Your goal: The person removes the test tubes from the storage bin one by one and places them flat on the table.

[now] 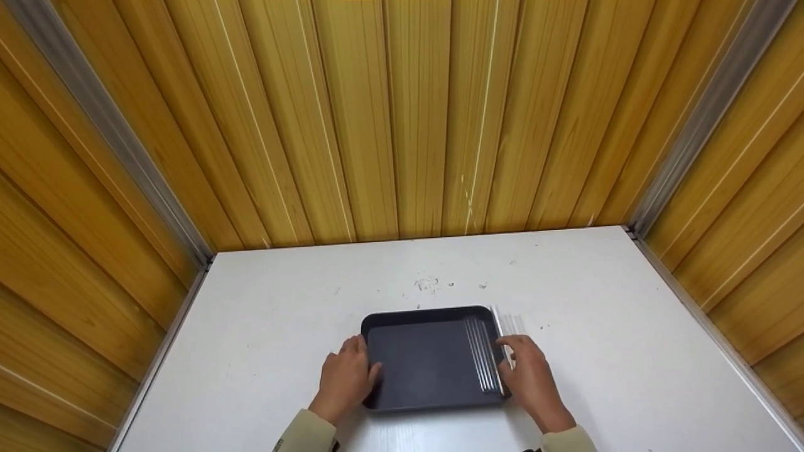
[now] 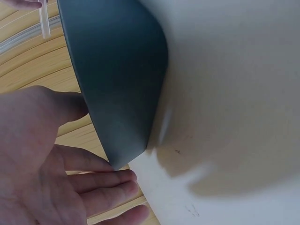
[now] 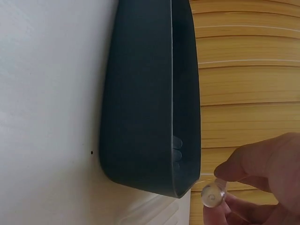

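Observation:
A dark shallow tray (image 1: pixel 414 370) lies on the white table, in the middle of the head view. My left hand (image 1: pixel 345 370) holds its left side, thumb over the rim and fingers along the outer wall. Between thumb and fingers, my right hand (image 1: pixel 531 380) pinches a clear, slender tube (image 3: pixel 213 194) beside the tray's right rim. The round end of that tube faces the right wrist camera. Several similar clear tubes (image 1: pixel 480 358) lie side by side inside the tray, along its right side.
The white tabletop (image 1: pixel 282 314) carries small dark marks behind the tray. Yellow wood-patterned panels (image 1: pixel 414 125) wall in the back and both sides, with grey metal strips (image 1: pixel 684 125) at the corners. Faint pale streaks (image 1: pixel 512 323) show on the table right of the tray.

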### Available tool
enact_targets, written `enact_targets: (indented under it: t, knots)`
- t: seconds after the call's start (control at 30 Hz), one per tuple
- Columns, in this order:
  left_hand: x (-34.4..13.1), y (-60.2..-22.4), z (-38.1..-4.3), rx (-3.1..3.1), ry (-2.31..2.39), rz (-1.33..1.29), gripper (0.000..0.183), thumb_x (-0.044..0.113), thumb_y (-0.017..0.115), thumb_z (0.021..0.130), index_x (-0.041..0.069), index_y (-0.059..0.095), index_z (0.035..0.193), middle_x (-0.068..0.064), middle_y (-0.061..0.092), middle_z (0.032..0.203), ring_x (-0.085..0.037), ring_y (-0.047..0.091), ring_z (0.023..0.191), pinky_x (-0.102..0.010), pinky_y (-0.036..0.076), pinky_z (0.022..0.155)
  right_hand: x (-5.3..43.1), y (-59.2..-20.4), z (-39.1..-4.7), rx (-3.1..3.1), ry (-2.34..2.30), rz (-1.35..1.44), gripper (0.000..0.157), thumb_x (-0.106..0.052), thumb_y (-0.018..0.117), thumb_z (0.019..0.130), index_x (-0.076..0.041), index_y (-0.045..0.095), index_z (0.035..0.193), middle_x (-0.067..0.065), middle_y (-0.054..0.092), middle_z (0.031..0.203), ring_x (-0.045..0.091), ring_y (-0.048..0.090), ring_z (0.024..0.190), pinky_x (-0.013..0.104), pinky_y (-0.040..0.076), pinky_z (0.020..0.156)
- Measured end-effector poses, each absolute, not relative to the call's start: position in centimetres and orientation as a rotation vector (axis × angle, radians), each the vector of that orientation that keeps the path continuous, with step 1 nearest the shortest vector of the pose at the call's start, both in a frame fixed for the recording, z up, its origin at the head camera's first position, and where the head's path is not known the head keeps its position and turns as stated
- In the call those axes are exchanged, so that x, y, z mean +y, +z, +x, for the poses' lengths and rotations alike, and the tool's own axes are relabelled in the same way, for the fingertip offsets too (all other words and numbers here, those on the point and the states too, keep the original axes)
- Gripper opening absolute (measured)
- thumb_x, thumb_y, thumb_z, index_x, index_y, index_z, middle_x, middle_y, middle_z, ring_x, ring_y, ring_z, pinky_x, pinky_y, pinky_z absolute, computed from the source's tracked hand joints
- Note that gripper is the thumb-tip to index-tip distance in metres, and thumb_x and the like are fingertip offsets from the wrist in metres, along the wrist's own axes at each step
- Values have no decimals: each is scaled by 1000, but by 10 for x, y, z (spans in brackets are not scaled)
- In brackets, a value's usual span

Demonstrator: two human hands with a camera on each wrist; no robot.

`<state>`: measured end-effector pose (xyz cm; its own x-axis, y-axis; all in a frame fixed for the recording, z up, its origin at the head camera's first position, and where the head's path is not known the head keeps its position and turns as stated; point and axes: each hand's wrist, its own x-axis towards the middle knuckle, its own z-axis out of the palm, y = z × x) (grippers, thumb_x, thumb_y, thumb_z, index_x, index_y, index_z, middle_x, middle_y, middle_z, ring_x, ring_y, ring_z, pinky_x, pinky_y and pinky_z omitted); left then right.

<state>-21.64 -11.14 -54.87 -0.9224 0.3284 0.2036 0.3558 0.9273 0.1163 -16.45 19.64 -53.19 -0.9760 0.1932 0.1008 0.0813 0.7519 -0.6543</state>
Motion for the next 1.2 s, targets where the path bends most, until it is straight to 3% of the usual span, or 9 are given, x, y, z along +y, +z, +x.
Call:
enact_targets:
  t: [0.53, 1.2]
  knots:
    - [-113, -546, -221, -2828, -120, -530, 55, 34, 73, 83, -11, 62, 113, -19, 66, 98, -29, 66, 76, -43, 53, 62, 219, -541, -161, -2791, 996, -341, 35, 6, 62, 81, 1, 65, 115, 21, 60, 119, 27, 61, 93, 41, 50, 74]
    - [-111, -550, -222, -2830, -139, -570, 58, 30, 73, 85, -15, 60, 119, -24, 66, 105, -32, 69, 83, -44, 56, 66, 236, -556, -161, -2828, 956, -405, 35, 8, 59, 81, 3, 63, 116, 26, 59, 121, 32, 63, 96, 48, 51, 81]
